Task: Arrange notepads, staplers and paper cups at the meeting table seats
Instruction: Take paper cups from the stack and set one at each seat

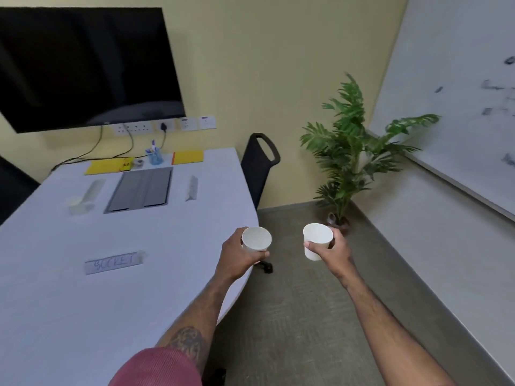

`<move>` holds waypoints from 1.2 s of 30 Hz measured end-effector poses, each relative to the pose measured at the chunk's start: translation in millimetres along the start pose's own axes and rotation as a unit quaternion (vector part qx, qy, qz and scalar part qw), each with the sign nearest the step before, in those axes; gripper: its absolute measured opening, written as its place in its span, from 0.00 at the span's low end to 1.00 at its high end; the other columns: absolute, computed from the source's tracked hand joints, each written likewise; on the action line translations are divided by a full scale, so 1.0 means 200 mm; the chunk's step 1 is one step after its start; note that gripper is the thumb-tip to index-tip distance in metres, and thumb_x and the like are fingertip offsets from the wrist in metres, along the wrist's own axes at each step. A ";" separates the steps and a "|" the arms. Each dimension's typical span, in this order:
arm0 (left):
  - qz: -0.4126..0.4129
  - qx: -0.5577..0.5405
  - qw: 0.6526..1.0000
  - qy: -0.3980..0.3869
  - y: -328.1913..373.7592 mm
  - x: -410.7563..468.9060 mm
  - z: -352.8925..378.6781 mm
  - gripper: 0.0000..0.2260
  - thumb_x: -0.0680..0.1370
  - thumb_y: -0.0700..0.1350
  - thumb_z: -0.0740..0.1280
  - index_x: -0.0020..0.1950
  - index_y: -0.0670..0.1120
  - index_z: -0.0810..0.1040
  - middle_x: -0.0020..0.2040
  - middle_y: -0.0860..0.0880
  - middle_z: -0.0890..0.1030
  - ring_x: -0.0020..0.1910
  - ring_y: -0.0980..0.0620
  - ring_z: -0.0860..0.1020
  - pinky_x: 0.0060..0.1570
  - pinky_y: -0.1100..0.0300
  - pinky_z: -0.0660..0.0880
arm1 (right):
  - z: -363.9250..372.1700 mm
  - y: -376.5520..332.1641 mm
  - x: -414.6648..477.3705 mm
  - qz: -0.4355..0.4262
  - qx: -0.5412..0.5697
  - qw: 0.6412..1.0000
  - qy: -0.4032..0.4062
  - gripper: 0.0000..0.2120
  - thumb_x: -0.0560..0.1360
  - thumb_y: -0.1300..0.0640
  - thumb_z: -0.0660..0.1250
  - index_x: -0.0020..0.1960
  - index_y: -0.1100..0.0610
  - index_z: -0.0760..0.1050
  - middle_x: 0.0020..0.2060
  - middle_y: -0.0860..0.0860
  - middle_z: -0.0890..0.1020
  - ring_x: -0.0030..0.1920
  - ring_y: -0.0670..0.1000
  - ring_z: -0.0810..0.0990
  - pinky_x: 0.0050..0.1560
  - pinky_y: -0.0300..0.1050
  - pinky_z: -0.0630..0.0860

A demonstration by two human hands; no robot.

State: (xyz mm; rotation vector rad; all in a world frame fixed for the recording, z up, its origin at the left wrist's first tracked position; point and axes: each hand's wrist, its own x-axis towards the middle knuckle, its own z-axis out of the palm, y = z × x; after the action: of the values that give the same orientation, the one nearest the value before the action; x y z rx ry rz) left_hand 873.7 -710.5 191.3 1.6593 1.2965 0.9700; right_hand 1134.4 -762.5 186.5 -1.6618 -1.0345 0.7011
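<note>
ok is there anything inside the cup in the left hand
The cup in the left hand opens toward the camera. Only its bare white inside shows, with nothing in it. The fingers wrap its lower outer wall, so the base outside cannot be seen.

Ribbed red sleeve (pixel 156 366), tattooed left forearm (pixel 187 343)

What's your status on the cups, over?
Left hand grips one paper cup, right hand grips second cup. Neither set down. Black chair ahead, beside table.
</note>
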 end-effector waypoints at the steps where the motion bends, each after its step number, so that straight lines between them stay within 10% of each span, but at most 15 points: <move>1: -0.003 0.001 1.000 0.001 -0.01 0.01 -0.02 0.33 0.62 0.51 0.82 0.63 0.55 0.73 0.57 0.57 0.78 0.56 0.56 0.76 0.52 0.64 0.72 | 0.02 0.00 0.02 -0.002 0.002 1.000 -0.006 0.34 0.59 0.44 0.81 0.61 0.45 0.73 0.50 0.40 0.79 0.51 0.40 0.77 0.42 0.34 0.72; 18: -0.176 -0.011 0.932 0.316 -0.30 0.20 -0.49 0.32 0.57 0.53 0.81 0.59 0.58 0.77 0.52 0.61 0.82 0.51 0.65 0.78 0.42 0.74 0.73 | 1.05 -0.17 0.78 -0.053 0.003 0.944 -0.326 0.34 0.58 0.37 0.79 0.59 0.40 0.71 0.51 0.37 0.78 0.52 0.38 0.76 0.42 0.36 0.72; 36: -0.228 0.015 0.897 0.378 -0.74 0.16 -1.07 0.29 0.62 0.47 0.82 0.59 0.61 0.75 0.55 0.62 0.81 0.55 0.66 0.76 0.51 0.67 0.72 | 2.16 -0.16 0.64 -0.094 -0.087 0.876 -0.465 0.36 0.63 0.44 0.81 0.66 0.45 0.66 0.54 0.44 0.78 0.53 0.48 0.77 0.47 0.37 0.72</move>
State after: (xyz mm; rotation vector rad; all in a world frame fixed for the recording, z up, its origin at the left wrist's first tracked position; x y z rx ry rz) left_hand 629.0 -628.1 141.0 0.9090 2.0943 1.3469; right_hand 823.1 -451.6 83.7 -1.3121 -1.9481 1.3627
